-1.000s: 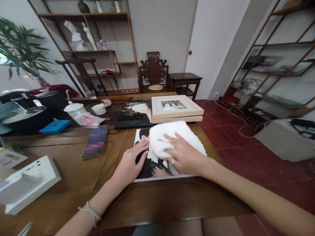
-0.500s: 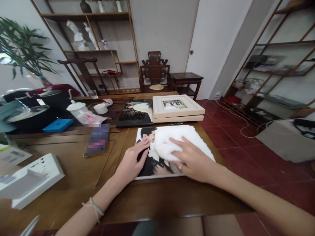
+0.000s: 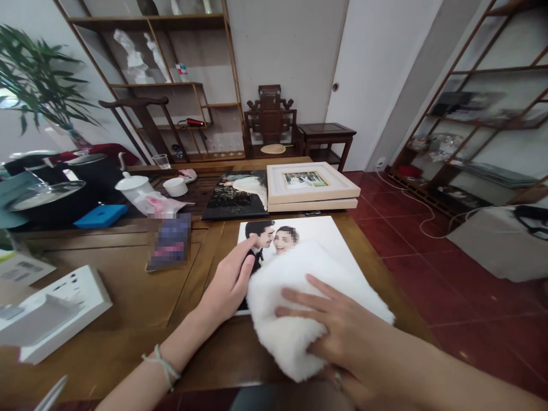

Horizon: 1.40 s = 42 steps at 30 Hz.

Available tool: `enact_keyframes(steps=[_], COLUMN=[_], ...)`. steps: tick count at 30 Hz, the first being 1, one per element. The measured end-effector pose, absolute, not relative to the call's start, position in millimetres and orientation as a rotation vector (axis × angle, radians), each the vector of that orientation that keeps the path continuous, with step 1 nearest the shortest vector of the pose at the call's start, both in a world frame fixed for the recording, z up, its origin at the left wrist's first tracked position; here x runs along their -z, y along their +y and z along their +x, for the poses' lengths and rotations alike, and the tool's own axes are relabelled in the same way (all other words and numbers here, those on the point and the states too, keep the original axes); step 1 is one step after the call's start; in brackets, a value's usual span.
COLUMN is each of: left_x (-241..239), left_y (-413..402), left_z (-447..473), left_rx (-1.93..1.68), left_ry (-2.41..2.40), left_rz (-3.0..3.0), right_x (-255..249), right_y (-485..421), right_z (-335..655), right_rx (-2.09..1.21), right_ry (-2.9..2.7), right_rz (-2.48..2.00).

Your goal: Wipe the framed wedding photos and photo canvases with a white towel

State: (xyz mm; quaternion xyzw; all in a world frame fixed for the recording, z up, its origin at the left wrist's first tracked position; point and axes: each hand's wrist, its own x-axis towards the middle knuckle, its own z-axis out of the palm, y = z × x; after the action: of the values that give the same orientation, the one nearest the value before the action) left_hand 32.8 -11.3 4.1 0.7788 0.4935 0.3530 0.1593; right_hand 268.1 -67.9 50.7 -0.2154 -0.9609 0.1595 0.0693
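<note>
A large photo print (image 3: pixel 325 231) of a couple lies flat on the wooden table, its lower right part hidden by a fluffy white cloth (image 3: pixel 278 308). My right hand (image 3: pixel 338 319) grips this cloth, fingers spread over its top, at the print's near right side and past its near edge. Against the print's left side rests my left hand (image 3: pixel 231 274), fingers stretched out over the dark suit in the picture. Behind the print lie a dark photo panel (image 3: pixel 233 197) and a pale wooden picture frame (image 3: pixel 314 191) stacked on another.
Left on the wooden table (image 3: pixel 141 297) are a white box (image 3: pixel 64 314), a blurred dark packet (image 3: pixel 171 242), a blue box (image 3: pixel 101 216), a teapot (image 3: pixel 132 185), a white cup (image 3: pixel 175 186) and a lidded pot (image 3: pixel 47 200). The table's right edge drops to red floor tiles (image 3: pixel 462 274).
My right hand has drawn the white cloth toward me and over the print's near edge, uncovering the second face in the picture. My left hand has stayed nearly still.
</note>
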Motion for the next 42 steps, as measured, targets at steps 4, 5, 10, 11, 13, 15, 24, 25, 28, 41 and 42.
enact_keyframes(steps=[4,5,10,11,13,15,24,25,28,41,42], left_x=[-5,-5,-4,-3,-3,-3,-4,-5,-9,-22,-22], left_y=[-11,-11,-11,-10,-9,-9,-10,-10,-11,-19,-19], left_z=[36,36,37,37,37,37,36,36,36,29,29], left_rx=[-0.879,-0.875,-0.894,-0.892,-0.888,-0.892,-0.933,-0.968,-1.125,-1.552,-1.576], left_ry=[1.396,1.398,1.425,1.429,1.422,1.409,1.411,1.411,1.418,1.245,1.241], left_rz=[2.318,2.334,2.360,2.360,2.367,2.375,2.355,2.334,2.204,1.429,1.410], right_x=[-46,-43,-36,-37,-41,-45,-49,-48,-45,-37,-36], right_y=[-73,-69,-22,-11,9,26,52,51,40,-51,-51], right_z=[307,316,321,314,292,265,203,206,221,210,208], right_rx=[-0.349,-0.293,-0.224,-0.235,-0.263,-0.306,-0.443,-0.419,-0.327,0.022,0.066], right_ry=[-2.731,-2.673,-2.485,-2.476,-2.486,-2.500,-2.544,-2.541,-2.535,-2.768,-2.764], right_rz=[-1.034,-1.124,-1.359,-1.354,-1.287,-1.208,-1.059,-1.063,-1.069,-0.854,-0.870])
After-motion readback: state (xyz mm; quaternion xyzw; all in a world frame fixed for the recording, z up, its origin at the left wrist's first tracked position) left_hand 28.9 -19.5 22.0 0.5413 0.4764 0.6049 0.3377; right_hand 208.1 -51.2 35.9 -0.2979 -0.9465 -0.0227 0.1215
